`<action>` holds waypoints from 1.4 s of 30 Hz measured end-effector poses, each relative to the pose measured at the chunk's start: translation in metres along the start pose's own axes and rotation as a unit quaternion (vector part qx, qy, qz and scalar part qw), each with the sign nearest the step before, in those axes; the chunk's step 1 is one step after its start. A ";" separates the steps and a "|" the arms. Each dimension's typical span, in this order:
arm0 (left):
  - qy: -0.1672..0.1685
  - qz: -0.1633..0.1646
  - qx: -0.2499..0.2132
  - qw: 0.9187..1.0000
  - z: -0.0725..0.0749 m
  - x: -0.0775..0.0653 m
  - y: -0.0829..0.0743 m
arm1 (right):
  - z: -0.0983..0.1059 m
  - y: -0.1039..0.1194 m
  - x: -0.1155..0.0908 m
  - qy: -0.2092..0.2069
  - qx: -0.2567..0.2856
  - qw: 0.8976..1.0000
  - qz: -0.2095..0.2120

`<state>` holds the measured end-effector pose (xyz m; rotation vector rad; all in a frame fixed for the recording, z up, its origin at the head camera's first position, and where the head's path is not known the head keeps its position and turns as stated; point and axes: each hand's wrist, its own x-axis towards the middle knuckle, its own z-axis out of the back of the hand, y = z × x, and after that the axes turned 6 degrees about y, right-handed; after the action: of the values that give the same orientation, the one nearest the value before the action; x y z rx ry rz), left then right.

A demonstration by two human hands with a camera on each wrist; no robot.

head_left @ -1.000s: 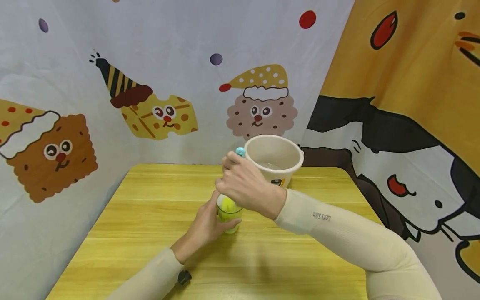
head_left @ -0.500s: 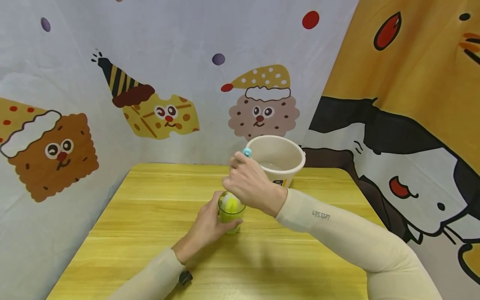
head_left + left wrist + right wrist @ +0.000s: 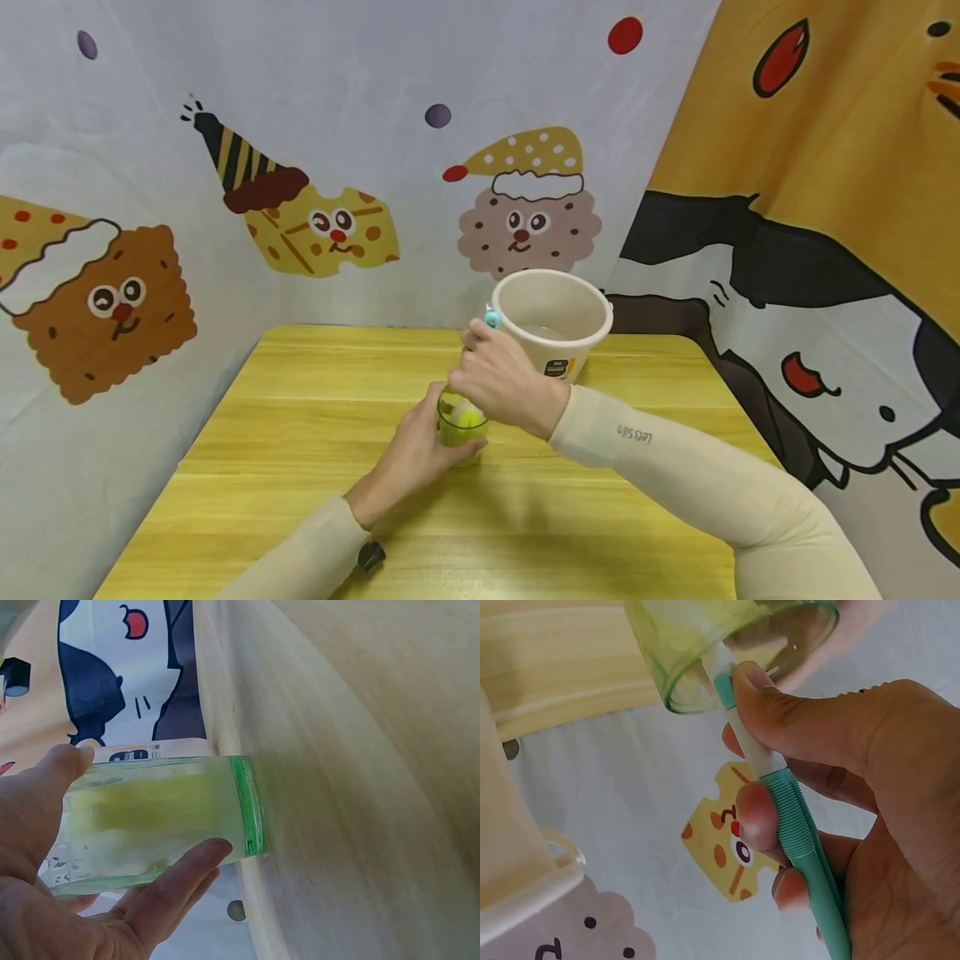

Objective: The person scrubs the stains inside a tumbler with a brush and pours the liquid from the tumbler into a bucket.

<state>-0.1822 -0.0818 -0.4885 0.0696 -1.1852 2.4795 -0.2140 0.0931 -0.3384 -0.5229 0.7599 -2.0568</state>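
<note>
A clear, green-tinted glass [image 3: 161,817] stands on the table, and my left hand [image 3: 416,450] grips its side. The left wrist view shows the thumb and fingers on opposite sides of it. My right hand [image 3: 506,379] holds a bottle brush [image 3: 791,817] by its teal and white handle, fingers curled round it. Its yellow and white sponge head [image 3: 468,417] is inside the glass, partly hidden by the right hand. The teal handle end [image 3: 492,319] sticks out above that hand.
A cream bucket [image 3: 552,341] stands behind the right hand at the table's far side. The wooden table [image 3: 300,467] ends at a printed cloth backdrop [image 3: 360,67]. A small black object [image 3: 371,556] sits by the left sleeve.
My right hand first shifts slightly right, then comes down with the brush. The sponge head now sits lower in the glass. My left hand stays on the glass in nearly the same place.
</note>
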 end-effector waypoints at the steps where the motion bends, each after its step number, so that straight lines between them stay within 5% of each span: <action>1: -0.001 0.000 0.001 1.000 0.000 0.000 0.000 | -0.001 0.001 0.000 0.002 0.000 1.000 0.001; 19: 0.005 -0.006 -0.005 1.000 0.001 0.000 0.000 | -0.009 0.010 0.001 -0.009 -0.001 1.000 0.017; 42: 0.029 0.008 -0.024 0.999 0.007 0.000 0.000 | -0.011 -0.004 -0.008 0.038 0.071 0.997 0.017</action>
<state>-0.1832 -0.0873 -0.4844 -0.0263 -1.2242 2.4491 -0.2185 0.1051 -0.3438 -0.3513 0.6576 -2.0904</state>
